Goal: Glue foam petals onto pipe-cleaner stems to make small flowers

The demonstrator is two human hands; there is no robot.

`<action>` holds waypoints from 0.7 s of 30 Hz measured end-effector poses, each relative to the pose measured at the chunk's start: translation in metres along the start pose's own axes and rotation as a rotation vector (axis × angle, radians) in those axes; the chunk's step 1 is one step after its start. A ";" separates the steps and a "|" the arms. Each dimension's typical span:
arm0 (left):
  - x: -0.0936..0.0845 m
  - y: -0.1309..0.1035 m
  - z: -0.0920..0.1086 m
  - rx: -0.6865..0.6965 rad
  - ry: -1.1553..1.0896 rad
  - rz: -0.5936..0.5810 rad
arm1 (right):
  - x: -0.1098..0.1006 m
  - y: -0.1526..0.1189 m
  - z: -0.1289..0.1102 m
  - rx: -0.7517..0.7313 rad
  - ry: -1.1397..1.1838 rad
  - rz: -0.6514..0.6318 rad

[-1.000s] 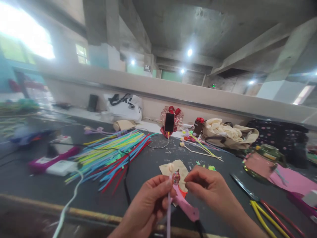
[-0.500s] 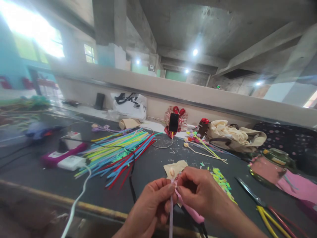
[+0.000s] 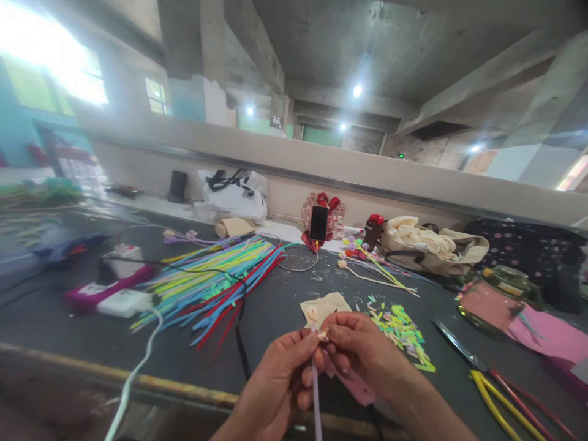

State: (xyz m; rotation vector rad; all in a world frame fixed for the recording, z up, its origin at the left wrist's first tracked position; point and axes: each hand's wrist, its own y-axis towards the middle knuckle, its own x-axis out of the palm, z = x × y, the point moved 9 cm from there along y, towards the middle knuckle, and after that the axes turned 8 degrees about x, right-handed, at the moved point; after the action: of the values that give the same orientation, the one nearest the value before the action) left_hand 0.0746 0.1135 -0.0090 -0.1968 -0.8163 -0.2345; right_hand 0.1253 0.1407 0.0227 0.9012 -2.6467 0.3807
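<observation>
My left hand (image 3: 280, 383) pinches a thin lilac pipe cleaner stem (image 3: 316, 404) upright near its top. My right hand (image 3: 362, 349) meets it there, fingertips closed on a small pale piece (image 3: 323, 335) at the stem's tip. Both hands hover close together over the near edge of the dark table (image 3: 275, 306). Under my right hand lies a pink glue gun (image 3: 356, 387), mostly hidden. A beige scrap of paper (image 3: 328, 304) with a small cream bud (image 3: 312, 313) sits just beyond my fingers.
A spread of coloured pipe cleaners (image 3: 215, 282) lies to the left, a white power strip (image 3: 124, 301) beside it. Green-yellow cut bits (image 3: 402, 331) lie right of my hands. Scissors (image 3: 454, 344), yellow and red stems (image 3: 505, 404), a jar (image 3: 496, 294), a phone (image 3: 318, 223) and bags stand farther off.
My right hand has closed in on the stem's tip next to my left hand. The small round bead seen above the stem a second ago is out of sight. The view shifted slightly.
</observation>
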 end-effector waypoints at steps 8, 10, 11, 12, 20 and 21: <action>-0.007 0.003 0.006 0.042 -0.061 0.015 | -0.004 0.002 0.002 -0.011 0.073 0.047; -0.008 0.002 0.005 0.026 -0.079 0.007 | -0.005 0.003 0.001 -0.011 0.086 0.070; -0.009 0.002 0.004 0.021 -0.084 0.005 | -0.006 0.003 0.000 -0.015 0.085 0.084; -0.010 0.002 0.004 0.018 -0.088 0.004 | -0.007 0.003 0.000 -0.022 0.081 0.101; -0.008 0.000 0.003 -0.036 -0.150 -0.022 | -0.010 -0.004 0.000 -0.088 -0.006 0.156; -0.007 0.000 0.002 -0.041 -0.159 -0.037 | -0.008 -0.004 0.001 -0.078 -0.051 0.144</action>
State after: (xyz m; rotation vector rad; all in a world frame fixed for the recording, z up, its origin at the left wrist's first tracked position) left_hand 0.0682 0.1148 -0.0126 -0.2409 -0.9737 -0.2734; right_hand 0.1341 0.1417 0.0190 0.7073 -2.7608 0.2891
